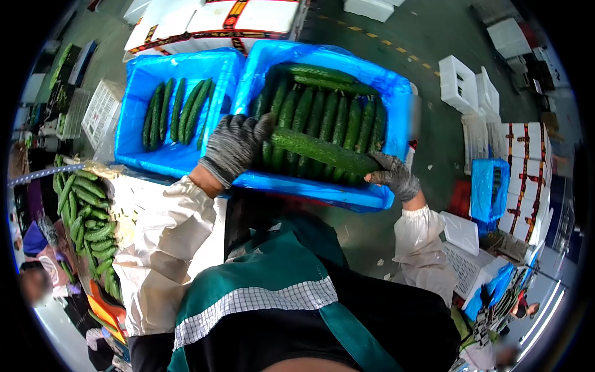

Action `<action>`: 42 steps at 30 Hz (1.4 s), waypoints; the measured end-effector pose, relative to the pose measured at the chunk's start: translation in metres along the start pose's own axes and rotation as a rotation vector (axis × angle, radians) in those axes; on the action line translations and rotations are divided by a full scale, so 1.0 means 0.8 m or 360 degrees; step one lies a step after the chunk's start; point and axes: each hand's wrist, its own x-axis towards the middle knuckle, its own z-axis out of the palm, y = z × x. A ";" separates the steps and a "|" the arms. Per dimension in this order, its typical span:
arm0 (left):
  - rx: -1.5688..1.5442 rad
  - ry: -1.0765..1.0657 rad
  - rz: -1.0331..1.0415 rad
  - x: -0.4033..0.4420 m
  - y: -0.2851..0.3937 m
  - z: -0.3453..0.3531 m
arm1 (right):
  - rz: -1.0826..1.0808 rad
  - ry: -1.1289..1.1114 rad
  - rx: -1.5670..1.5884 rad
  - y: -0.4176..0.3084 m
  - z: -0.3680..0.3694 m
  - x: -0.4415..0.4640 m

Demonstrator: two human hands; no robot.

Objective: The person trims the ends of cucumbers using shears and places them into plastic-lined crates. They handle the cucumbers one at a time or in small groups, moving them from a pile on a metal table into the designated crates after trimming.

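A long green cucumber (325, 150) lies crosswise over the near part of the right blue-lined box (400, 118). My left hand (234, 146), in a grey knit glove, has its fingers curled at the cucumber's left end. The right end is gripped by my right hand (395, 176), in a grey glove with bare fingertips. Beneath it, several cucumbers (316, 115) stand side by side in a row, with others crosswise at the far side. To the left, another blue-lined box (139, 118) holds several cucumbers (193, 110) in a loose layer.
Loose cucumbers (93, 217) are heaped on a table at the left. White boxes with red tape (238, 18) stand beyond the blue-lined boxes. Stacked cartons (524, 177), crates and a small blue-lined box (489, 186) are at the right. Other people are at the lower left and lower right.
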 end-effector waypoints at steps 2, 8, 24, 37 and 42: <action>-0.0052 -0.0136 -0.0016 -0.002 -0.003 -0.002 | -0.0094 -0.0024 -0.0060 0.013 -0.007 0.001; -0.0375 -0.0169 0.0003 -0.022 -0.006 0.025 | 0.0049 -0.0053 -0.0065 0.026 0.004 -0.016; -0.1363 -0.0647 -0.0422 0.000 0.004 0.053 | -0.0052 0.0085 -0.0229 0.055 0.021 -0.037; -0.0335 -0.0128 -0.0269 0.020 0.041 0.054 | 0.0186 0.0818 -0.0134 0.012 0.037 -0.088; -0.0166 -0.0018 -0.0268 0.041 0.071 -0.003 | -0.0118 0.0790 -0.0461 0.026 0.040 -0.075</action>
